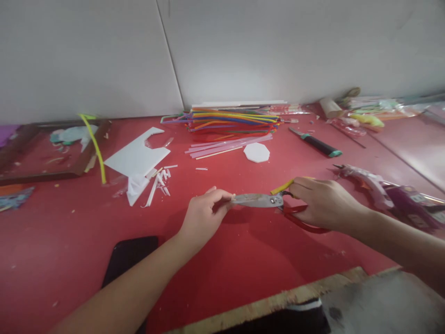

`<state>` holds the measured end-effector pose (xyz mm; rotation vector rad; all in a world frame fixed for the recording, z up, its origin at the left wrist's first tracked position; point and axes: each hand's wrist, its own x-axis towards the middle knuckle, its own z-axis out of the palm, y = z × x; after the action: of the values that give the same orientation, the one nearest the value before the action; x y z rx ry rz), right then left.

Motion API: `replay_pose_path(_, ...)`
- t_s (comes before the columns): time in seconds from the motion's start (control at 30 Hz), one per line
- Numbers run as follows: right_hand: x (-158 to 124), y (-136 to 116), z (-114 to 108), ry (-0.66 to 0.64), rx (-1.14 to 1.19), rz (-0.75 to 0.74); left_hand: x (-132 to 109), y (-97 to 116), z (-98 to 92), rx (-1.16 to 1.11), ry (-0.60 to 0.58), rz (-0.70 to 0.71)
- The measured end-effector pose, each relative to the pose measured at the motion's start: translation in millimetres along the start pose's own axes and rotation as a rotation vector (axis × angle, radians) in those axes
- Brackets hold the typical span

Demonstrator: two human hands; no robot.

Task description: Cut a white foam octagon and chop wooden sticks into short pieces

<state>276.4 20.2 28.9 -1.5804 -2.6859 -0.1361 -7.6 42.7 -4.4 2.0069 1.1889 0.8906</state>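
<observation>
My right hand (pixel 323 202) is closed around the red handles of a pair of scissors (pixel 257 200). The blades point left and lie together or nearly so. A short yellow strip (pixel 282 187) sticks out by the fingers of that hand; whether it is gripped too is unclear. At the blade tips my left hand (pixel 208 211) pinches thumb and forefinger together on a tiny pale bit that I cannot make out. Beyond the hands lies a white octagonal piece (pixel 256 152), flat on the red table (pixel 215 287).
Colourful pipe cleaners (pixel 232 121) and pink sticks (pixel 225 146) lie by the wall. A cutter knife (pixel 320 144) and a glue gun (pixel 382 190) are at right. Left are a cut white sheet (pixel 137 153), scraps (pixel 162 182), a tray (pixel 41 176) and a dark phone-like slab (pixel 132 255).
</observation>
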Motion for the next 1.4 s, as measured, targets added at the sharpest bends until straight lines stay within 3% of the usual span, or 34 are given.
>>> replay_pose_path(0.17,2,1,3,-0.132,0.009,0.045,0,-1,0.7,0.029,0.002,0.001)
replay_pose_path(0.3,5,0,-2,-0.194,0.156,0.090,3,4,-3.4,0.007,-0.012,-0.053)
replay_pose_path(0.5,4,0,-16,-0.414,0.598,0.071,2,18,-17.4,-0.289,-0.319,-0.348)
replay_pose_path(0.67,1,3,-18,-0.569,0.705,0.097,1,19,-19.1,-0.453,-0.508,-0.546)
replay_pose_path(0.97,6,5,-25,-0.720,0.808,0.061,-2,25,-19.6,-0.607,-0.584,-0.674)
replay_pose_path(1.2,8,3,-26,-0.714,0.792,0.058,-1,25,-20.2,-0.703,-0.567,-0.716)
replay_pose_path(1.4,7,3,-23,-0.696,0.718,0.057,-1,22,-19.8,-0.655,-0.574,-0.685)
